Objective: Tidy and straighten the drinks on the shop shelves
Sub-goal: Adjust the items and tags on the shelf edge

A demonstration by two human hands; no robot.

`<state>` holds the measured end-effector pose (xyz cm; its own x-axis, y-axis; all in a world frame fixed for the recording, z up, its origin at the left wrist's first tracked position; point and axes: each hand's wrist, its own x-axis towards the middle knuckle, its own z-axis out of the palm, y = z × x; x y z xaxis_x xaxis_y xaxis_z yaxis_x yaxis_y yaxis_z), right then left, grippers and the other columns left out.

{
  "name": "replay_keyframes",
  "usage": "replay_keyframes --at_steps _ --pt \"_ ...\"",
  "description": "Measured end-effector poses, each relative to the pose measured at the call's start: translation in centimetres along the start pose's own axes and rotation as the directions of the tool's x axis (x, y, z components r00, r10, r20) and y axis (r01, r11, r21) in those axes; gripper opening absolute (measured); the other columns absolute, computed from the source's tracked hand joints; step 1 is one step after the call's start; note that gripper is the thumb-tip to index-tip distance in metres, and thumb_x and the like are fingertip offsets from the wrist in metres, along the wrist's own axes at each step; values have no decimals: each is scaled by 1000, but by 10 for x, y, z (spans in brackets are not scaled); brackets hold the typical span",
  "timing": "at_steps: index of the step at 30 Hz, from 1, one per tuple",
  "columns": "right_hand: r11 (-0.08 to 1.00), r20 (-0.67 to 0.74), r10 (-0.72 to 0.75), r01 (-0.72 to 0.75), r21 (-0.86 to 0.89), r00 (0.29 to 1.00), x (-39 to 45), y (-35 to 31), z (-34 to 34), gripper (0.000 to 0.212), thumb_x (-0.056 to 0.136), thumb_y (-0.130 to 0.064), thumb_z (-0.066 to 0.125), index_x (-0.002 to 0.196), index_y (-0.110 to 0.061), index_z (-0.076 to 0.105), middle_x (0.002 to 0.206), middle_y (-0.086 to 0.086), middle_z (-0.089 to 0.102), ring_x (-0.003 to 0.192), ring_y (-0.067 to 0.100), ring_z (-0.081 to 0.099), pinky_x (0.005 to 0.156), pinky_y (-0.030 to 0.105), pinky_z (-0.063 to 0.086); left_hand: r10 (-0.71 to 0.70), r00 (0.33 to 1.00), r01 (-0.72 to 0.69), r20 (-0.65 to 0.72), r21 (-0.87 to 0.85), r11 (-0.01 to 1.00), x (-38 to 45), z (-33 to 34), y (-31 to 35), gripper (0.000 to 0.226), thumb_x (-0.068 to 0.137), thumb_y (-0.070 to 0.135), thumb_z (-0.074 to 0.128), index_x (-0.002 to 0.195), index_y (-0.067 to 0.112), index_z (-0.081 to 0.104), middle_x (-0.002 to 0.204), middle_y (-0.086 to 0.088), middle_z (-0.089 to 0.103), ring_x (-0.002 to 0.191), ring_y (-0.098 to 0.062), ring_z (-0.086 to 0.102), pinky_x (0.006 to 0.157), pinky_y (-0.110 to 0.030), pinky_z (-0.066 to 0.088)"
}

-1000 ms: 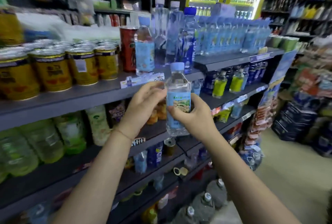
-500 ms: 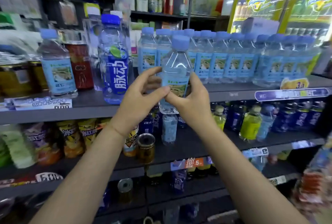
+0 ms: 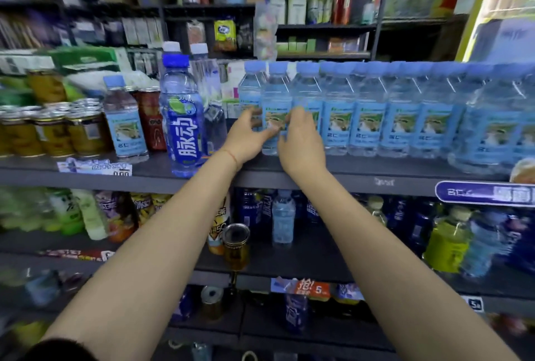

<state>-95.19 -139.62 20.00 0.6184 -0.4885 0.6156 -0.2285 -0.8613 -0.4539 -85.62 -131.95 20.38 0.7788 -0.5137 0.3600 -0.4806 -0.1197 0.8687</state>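
Both hands, left (image 3: 246,137) and right (image 3: 301,140), loosely cup the bottle (image 3: 276,111); a nudge could topple its close-packed row (image 3: 390,111).

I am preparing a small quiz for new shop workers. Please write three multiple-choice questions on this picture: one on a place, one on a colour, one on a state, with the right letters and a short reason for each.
1. Where does the water bottle between the two hands stand?
A. on the top shelf, at the left end of the water row
B. on the floor
C. in a basket

2. What colour is the cap of the tall sports drink bottle?
A. red
B. dark blue
C. yellow

3. How do the left hand and right hand meet the water bottle?
A. both hang far from it
B. fingers of both hands at its label
C. one hand grips its cap

Answers:
1 A: it stands upright on the top shelf, first in the row.
2 B: the cap is dark blue, darker than the pale caps beside it.
3 B: the fingers of both hands lie at the label.
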Motion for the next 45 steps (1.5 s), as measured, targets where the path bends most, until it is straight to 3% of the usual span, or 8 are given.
replay_keyframes --at_steps 12,18,21,25,28,34,40,45 --pt "987 52 -144 147 -69 988 -8 15 14 38 100 -19 47 133 -2 47 138 15 42 104 30 57 79 34 44 -18 995 37 -98 197 980 3 9 -5 52 87 27 70 135 16 54 125 -6 63 115 -21 59 101 -34 46" --pt "915 -341 -278 356 190 898 -16 17 19 19 92 -8 53 106 -2 64 106 14 57 84 25 57 66 26 39 367 892 -281 -264 312 908 -89 -38 -10 17 89 18 61 103 22 69 92 5 69 85 -12 64 77 -28 53" --pt "855 -410 -319 446 265 855 -36 -14 27 18 93 -10 47 96 -4 64 93 9 57 74 20 52 62 27 40 267 888 -181 -375 250 951 -126 -84 -35 15 85 31 55 83 30 69 70 3 68 70 -22 67 66 -44 57" --pt "755 -155 -452 469 457 879 -69 -79 47 12 95 -16 50 94 -16 61 66 -12 47 57 12 46 51 35 42 117 852 8 -511 234 972 -132 -147 -68 20 78 42 51 75 32 68 67 -2 68 70 -24 67 70 -50 56" --pt "764 113 -520 401 506 847 -76 -127 74 13 94 -19 54 103 -19 63 75 -9 58 68 13 57 64 42 52 64 840 63 -539 215 975 -122 -189 -84 18 82 35 54 73 30 69 68 1 68 68 -22 65 68 -50 55" --pt "902 237 -111 -2 432 965 -32 -210 144 62 89 -22 66 140 -7 34 135 14 44 124 29 46 99 41 44 72 881 33 -468 212 977 -98 -252 -118 18 82 28 53 75 32 69 75 11 69 76 -13 65 72 -43 56" --pt "936 243 152 -218 276 958 13 -240 191 61 82 -46 73 119 -9 43 117 10 61 103 30 62 83 46 55 78 938 -45 -337 103 994 -75 -287 -148 23 76 41 51 78 28 70 75 4 69 72 -23 67 70 -51 57" --pt "947 24 47 -52 316 999 -6 -248 176 51 78 -40 77 112 -14 50 98 -1 63 92 24 66 68 36 53 144 922 -159 -360 -12 987 -69 -291 -143 13 84 29 54 83 34 66 83 6 69 82 -22 68 80 -49 56"
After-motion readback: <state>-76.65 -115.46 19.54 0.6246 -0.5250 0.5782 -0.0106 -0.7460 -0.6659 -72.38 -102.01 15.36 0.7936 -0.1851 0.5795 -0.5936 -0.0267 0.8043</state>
